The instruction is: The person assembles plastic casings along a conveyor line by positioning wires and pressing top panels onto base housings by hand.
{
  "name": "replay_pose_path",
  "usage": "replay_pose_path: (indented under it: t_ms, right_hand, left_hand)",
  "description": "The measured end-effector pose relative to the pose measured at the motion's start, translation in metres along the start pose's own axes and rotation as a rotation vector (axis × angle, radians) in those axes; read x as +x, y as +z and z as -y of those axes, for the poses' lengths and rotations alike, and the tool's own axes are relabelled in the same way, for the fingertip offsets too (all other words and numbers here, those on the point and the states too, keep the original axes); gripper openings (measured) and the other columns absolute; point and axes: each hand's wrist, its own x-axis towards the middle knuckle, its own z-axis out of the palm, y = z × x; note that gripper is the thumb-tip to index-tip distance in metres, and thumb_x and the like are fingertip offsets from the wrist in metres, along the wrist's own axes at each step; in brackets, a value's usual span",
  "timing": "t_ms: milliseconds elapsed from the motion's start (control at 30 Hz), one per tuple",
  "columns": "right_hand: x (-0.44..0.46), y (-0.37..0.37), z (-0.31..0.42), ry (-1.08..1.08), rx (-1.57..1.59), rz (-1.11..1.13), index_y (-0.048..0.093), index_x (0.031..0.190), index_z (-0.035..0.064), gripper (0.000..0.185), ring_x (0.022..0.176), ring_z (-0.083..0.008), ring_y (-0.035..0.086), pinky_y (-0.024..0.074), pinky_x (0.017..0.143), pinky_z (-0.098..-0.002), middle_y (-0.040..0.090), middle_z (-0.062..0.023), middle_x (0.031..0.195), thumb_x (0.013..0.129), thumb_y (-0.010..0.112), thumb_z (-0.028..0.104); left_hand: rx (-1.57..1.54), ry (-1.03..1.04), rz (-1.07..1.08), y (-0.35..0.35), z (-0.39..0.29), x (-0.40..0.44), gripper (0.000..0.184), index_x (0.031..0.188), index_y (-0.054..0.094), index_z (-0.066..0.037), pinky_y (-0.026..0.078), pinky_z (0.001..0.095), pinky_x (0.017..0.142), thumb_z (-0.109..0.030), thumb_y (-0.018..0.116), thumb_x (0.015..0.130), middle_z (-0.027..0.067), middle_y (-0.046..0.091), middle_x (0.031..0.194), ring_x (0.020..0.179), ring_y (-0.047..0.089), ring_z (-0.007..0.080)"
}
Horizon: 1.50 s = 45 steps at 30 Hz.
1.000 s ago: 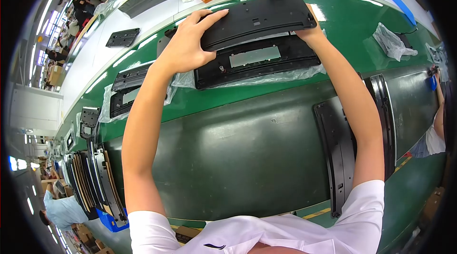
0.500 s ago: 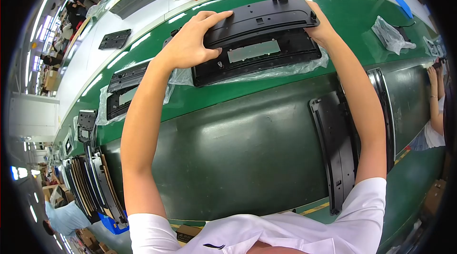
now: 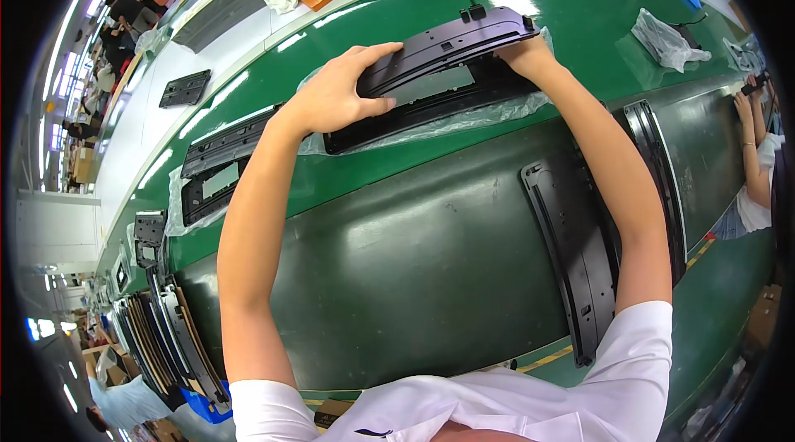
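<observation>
A long black plastic panel (image 3: 448, 46) is tilted between my two hands, with a small black clip standing on its far edge. My left hand (image 3: 344, 92) grips the panel's left end, fingers on top and thumb along the near side. At the other end, my right hand (image 3: 527, 58) is closed around the edge from below, its fingertips hidden under the panel. Below lies a black frame (image 3: 364, 134) with a pale rectangular plate (image 3: 432, 86) in its middle, partly covered by the panel. Clear plastic wrap (image 3: 464, 124) is spread beneath the frame on the green table.
A similar black frame and cover (image 3: 224, 148) lie on plastic to the left. More black panels (image 3: 571, 251) rest by my right arm, and a stack of panels (image 3: 157, 338) stands at lower left. A plastic bag (image 3: 667, 40) lies at far right, near another person's hands (image 3: 749, 106).
The panel has tipped, its near edge now raised more, and lies lower at the right. My right hand has moved from the panel's end to beneath it. The whole view has shifted slightly.
</observation>
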Motion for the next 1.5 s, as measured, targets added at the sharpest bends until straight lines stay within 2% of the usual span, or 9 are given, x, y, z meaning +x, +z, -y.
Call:
replay_pose_path:
  t_ms: [200,267,333,433,500,667,867,1033,1500]
  right_hand:
    - [-0.002,-0.027,-0.021,0.015,0.144,0.177,0.073,0.106,0.0042,0.031,0.093,-0.0410,0.069,0.0562,0.082,-0.0417,0.074,-0.0184,0.097,0.077,0.083,0.012]
    - [-0.007,-0.013,-0.042,-0.198,0.052,0.032,0.074,0.105,0.0045,0.035,0.097,-0.0431,0.066,0.0545,0.084,-0.0447,0.073,-0.0189,0.099,0.072,0.086,0.008]
    - [-0.014,-0.016,-0.034,-0.130,0.162,-0.035,0.075,0.104,0.0044,0.039,0.098,-0.0444,0.064,0.0529,0.084,-0.0482,0.071,-0.0184,0.097,0.067,0.088,0.004]
    - [-0.011,-0.035,-0.025,-0.184,-0.042,0.116,0.075,0.107,0.0039,0.033,0.095,-0.0390,0.069,0.0557,0.084,-0.0453,0.074,-0.0178,0.098,0.075,0.082,0.004]
    - [-0.009,-0.048,-0.016,0.140,0.244,0.182,0.076,0.111,0.0034,0.026,0.093,-0.0328,0.074,0.0581,0.085,-0.0416,0.077,-0.0173,0.099,0.085,0.074,0.007]
    - [-0.022,-0.070,-0.007,0.191,0.050,0.124,0.075,0.116,0.0003,0.024,0.088,-0.0267,0.074,0.0572,0.086,-0.0357,0.077,-0.0175,0.097,0.097,0.063,0.010]
    - [-0.036,-0.068,-0.022,0.266,-0.093,0.118,0.074,0.112,-0.0038,0.032,0.099,-0.0428,0.071,0.0555,0.093,-0.0457,0.073,-0.0277,0.105,0.098,0.060,0.021]
    - [-0.048,-0.062,-0.010,0.311,-0.064,0.256,0.064,0.131,-0.0031,0.046,0.111,-0.0477,0.066,0.0515,0.100,-0.0496,0.069,-0.0306,0.117,0.101,0.059,0.032]
    - [-0.045,-0.049,-0.051,0.195,-0.086,0.260,0.069,0.128,0.0017,0.033,0.112,-0.0473,0.064,0.0510,0.099,-0.0510,0.069,-0.0274,0.119,0.105,0.052,0.018]
  left_hand:
    - [0.027,0.006,0.017,0.005,0.006,-0.001,0.079,0.152,0.049,-0.012,0.044,0.0447,0.111,-0.024,0.079,0.081,0.0162,0.057,0.142,0.128,0.057,0.0342]
    - [0.051,0.053,0.007,0.010,0.011,0.000,0.077,0.151,0.049,-0.012,0.043,0.0430,0.112,-0.025,0.079,0.081,0.0172,0.057,0.141,0.127,0.057,0.0354]
    - [0.059,0.065,0.014,0.012,0.012,0.000,0.077,0.151,0.049,-0.012,0.043,0.0425,0.112,-0.025,0.079,0.082,0.0181,0.057,0.140,0.127,0.056,0.0359]
    - [0.067,0.060,0.015,0.017,0.012,-0.003,0.077,0.151,0.049,-0.012,0.044,0.0431,0.111,-0.027,0.079,0.082,0.0206,0.057,0.138,0.127,0.056,0.0382]
    - [0.066,0.044,0.008,0.023,0.012,-0.006,0.078,0.151,0.049,-0.012,0.044,0.0440,0.111,-0.029,0.080,0.082,0.0221,0.056,0.136,0.127,0.055,0.0399]
    - [0.212,0.044,-0.069,0.049,0.004,0.001,0.079,0.152,0.048,-0.015,0.043,0.0449,0.112,-0.026,0.082,0.082,0.0220,0.051,0.142,0.129,0.053,0.0415]
    - [0.315,-0.010,-0.058,0.059,-0.020,0.012,0.083,0.154,0.047,-0.015,0.034,0.0518,0.119,-0.043,0.082,0.084,0.0265,0.046,0.147,0.138,0.045,0.0442]
    - [0.395,0.045,-0.072,0.069,-0.018,0.025,0.087,0.155,0.046,-0.017,0.036,0.0526,0.118,-0.048,0.082,0.082,0.0248,0.046,0.149,0.138,0.045,0.0453]
    - [0.537,0.050,-0.298,0.051,0.012,-0.028,0.063,0.142,0.060,-0.012,0.041,0.0504,0.114,-0.047,0.074,0.092,0.0205,0.052,0.150,0.137,0.050,0.0414]
